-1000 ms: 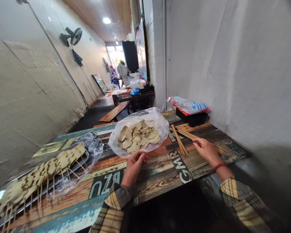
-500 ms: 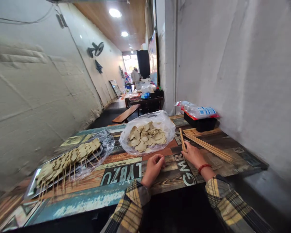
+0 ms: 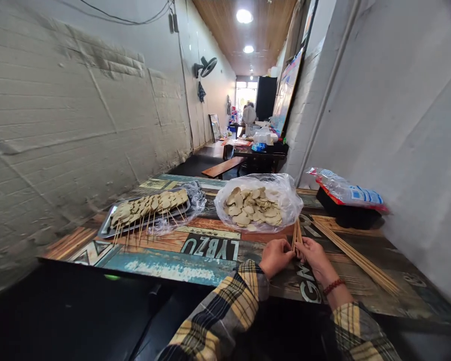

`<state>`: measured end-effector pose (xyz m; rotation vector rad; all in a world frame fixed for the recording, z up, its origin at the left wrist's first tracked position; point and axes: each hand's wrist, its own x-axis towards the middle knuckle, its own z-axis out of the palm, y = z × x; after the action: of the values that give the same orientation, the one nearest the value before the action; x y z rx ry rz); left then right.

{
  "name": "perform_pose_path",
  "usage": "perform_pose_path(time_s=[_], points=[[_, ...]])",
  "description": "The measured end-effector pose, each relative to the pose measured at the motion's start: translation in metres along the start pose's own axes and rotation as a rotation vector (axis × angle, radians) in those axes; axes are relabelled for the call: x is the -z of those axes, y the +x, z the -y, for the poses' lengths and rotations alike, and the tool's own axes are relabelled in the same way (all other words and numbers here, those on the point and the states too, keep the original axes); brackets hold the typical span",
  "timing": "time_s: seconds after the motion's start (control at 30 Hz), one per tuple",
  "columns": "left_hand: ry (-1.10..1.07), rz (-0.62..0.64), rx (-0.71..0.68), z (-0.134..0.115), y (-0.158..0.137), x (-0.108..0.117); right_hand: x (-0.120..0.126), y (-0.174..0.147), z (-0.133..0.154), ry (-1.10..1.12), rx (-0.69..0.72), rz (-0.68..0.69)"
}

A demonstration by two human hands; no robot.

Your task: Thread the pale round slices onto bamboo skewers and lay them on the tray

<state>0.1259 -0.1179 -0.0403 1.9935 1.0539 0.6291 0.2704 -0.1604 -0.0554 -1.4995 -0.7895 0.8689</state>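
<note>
My right hand (image 3: 314, 256) grips a small bunch of wooden skewers (image 3: 296, 232) that stand tilted up from its fingers. Close against them is my left hand (image 3: 276, 256), its fingers curled and the fingertips at the lower part of the bunch. Just beyond both hands lies an open clear plastic bag (image 3: 290, 203) heaped with pale, thin round slices (image 3: 252, 206). More wooden skewers (image 3: 355, 255) rest in a loose bundle on the table to the right. At the left, a metal tray (image 3: 107, 228) carries threaded skewers of the same slices (image 3: 150, 206), sticks pointing toward me.
A black container (image 3: 334, 205) with a red-edged plastic package (image 3: 355, 193) on top stands at the right by the wall. Crumpled plastic film (image 3: 197, 198) lies at the tray's end. Beyond the patterned table (image 3: 206, 271) are a bench (image 3: 223, 167) and a distant person (image 3: 249, 114).
My view has swung left. My left hand has moved right to meet the skewers in my right hand, and both hands are now together.
</note>
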Motion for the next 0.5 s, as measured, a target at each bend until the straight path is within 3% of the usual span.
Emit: perform_pose_path(time_s=[0.23, 0.5], points=[[-0.085, -0.085, -0.017, 0.010, -0.004, 0.001, -0.004, -0.006, -0.004, 0.010, 0.099, -0.086], [-0.133, -0.059, -0.075, 0.017, -0.024, 0.002, -0.023, -0.020, -0.001, 0.203, 0.108, -0.093]])
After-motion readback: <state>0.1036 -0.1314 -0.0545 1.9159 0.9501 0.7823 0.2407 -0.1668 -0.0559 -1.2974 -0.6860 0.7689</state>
